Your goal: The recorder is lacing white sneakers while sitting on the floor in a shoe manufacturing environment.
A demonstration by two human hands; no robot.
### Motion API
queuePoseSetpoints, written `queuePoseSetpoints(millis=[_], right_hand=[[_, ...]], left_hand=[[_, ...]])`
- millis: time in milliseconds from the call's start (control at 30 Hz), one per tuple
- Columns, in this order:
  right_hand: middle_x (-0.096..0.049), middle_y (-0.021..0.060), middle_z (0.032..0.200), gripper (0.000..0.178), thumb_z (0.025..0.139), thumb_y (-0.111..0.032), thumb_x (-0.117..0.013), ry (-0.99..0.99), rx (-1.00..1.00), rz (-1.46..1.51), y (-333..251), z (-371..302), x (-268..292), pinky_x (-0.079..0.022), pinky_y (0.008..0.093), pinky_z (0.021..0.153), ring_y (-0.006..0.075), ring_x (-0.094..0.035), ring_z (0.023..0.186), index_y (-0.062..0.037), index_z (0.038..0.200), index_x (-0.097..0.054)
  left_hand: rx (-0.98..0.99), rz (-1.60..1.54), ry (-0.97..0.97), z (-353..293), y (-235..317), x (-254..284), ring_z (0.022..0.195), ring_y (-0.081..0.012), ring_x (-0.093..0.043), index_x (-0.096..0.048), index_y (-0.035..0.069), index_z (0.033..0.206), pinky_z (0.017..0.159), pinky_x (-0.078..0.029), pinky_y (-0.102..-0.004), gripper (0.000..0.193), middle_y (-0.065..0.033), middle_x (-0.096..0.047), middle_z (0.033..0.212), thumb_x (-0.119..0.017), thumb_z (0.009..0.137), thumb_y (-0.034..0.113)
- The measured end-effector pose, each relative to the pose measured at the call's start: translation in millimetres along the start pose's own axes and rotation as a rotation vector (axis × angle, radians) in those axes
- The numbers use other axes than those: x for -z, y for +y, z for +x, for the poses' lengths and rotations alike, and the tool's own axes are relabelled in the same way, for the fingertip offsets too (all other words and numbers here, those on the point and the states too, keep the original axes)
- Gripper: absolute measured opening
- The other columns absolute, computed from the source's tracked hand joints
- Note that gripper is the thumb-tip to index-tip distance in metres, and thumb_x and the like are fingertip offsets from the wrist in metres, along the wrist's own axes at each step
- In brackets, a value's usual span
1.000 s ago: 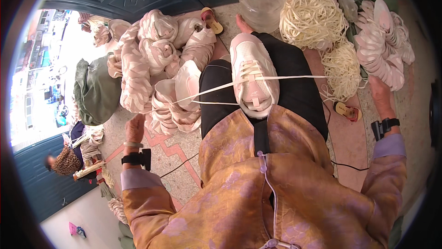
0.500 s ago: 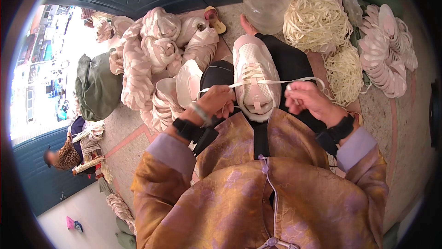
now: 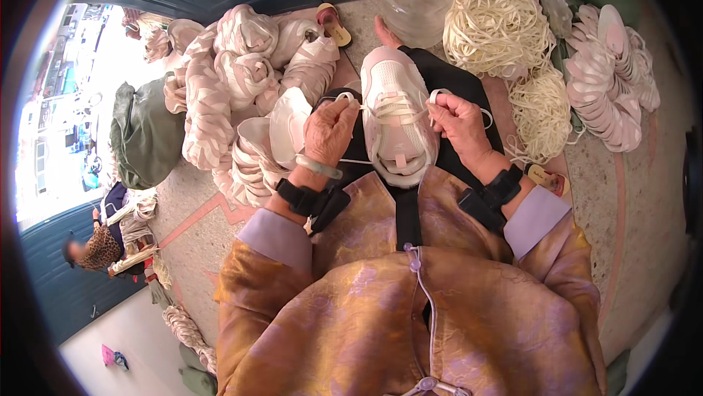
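A pink and white sneaker rests between my black-clad legs, its toe pointing away from me. Pale lace criss-crosses its upper part. My left hand is closed on one lace end at the shoe's left side, and a small loop shows by the fingertips. On the opposite side, my right hand pinches the other lace end beside the eyelets. A loose strand of lace trails below my left hand toward the shoe's heel.
Strung bundles of pinkish shoe pieces lie left. A clear jug stands ahead, beside a heap of pale laces. Further right are more stacked pieces. A green bag and another person are at far left.
Both hands have moved away from me, up alongside the shoe's laced part. The lace that stretched out sideways is now drawn in, and my right hand is closer to the shoe.
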State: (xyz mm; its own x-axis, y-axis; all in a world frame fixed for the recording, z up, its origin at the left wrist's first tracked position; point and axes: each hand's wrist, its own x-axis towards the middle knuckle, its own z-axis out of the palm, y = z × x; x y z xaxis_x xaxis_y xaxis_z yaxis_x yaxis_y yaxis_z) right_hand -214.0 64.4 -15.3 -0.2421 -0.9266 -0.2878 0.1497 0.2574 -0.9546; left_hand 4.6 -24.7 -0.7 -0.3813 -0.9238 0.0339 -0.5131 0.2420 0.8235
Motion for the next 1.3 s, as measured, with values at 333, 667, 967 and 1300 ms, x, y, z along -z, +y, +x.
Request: queuePoseSetpoints(millis=[333,667,967,1300], right_hand=[[-0.058,-0.0020,0.065,0.004,0.083,-0.004,-0.059,0.070,0.108,0.006,5.6,-2.0,-9.4,-0.044,0.0185,0.053,0.0038,-0.055,0.058,-0.0005,0.084,-0.060],[-0.054,-0.0025,0.063,0.005,0.077,0.000,-0.061,0.118,0.214,-0.086,11.9,-0.9,-12.5,-0.040,0.0185,0.050,0.0020,-0.046,0.055,-0.0006,0.082,-0.061],[-0.056,0.0000,0.063,0.006,0.077,0.000,-0.061,0.122,0.287,-0.186,7.2,-4.3,-13.3,-0.042,0.0207,0.053,0.0042,-0.049,0.057,-0.0007,0.083,-0.061],[-0.059,0.0118,0.071,0.007,0.073,-0.001,-0.055,0.083,0.569,-0.517,1.7,-1.4,-15.5,-0.048,0.0311,0.058,0.0263,-0.059,0.063,-0.0021,0.079,-0.057]], left_hand=[[0.325,-0.361,-0.061,-16.4,6.5,-2.0,0.043,-0.0068,-0.044,-0.054,0.004,0.084,0.039,-0.035,-0.0222,0.014,-0.0006,-0.051,0.055,-0.051,0.091,0.016],[0.478,-0.414,-0.151,-18.2,9.6,1.3,0.044,-0.0065,-0.052,-0.056,0.009,0.087,0.035,-0.036,-0.0164,0.014,-0.0002,-0.056,0.061,-0.053,0.091,0.022],[0.455,-0.418,-0.192,-17.9,10.5,3.0,0.044,-0.0062,-0.052,-0.055,0.008,0.086,0.036,-0.037,-0.0159,0.013,-0.0002,-0.057,0.062,-0.053,0.091,0.020],[0.402,-0.648,-0.203,-18.0,11.1,1.5,0.047,-0.0040,-0.050,-0.054,0.007,0.083,0.041,-0.040,-0.0163,0.005,0.0024,-0.055,0.062,-0.059,0.084,0.005]])
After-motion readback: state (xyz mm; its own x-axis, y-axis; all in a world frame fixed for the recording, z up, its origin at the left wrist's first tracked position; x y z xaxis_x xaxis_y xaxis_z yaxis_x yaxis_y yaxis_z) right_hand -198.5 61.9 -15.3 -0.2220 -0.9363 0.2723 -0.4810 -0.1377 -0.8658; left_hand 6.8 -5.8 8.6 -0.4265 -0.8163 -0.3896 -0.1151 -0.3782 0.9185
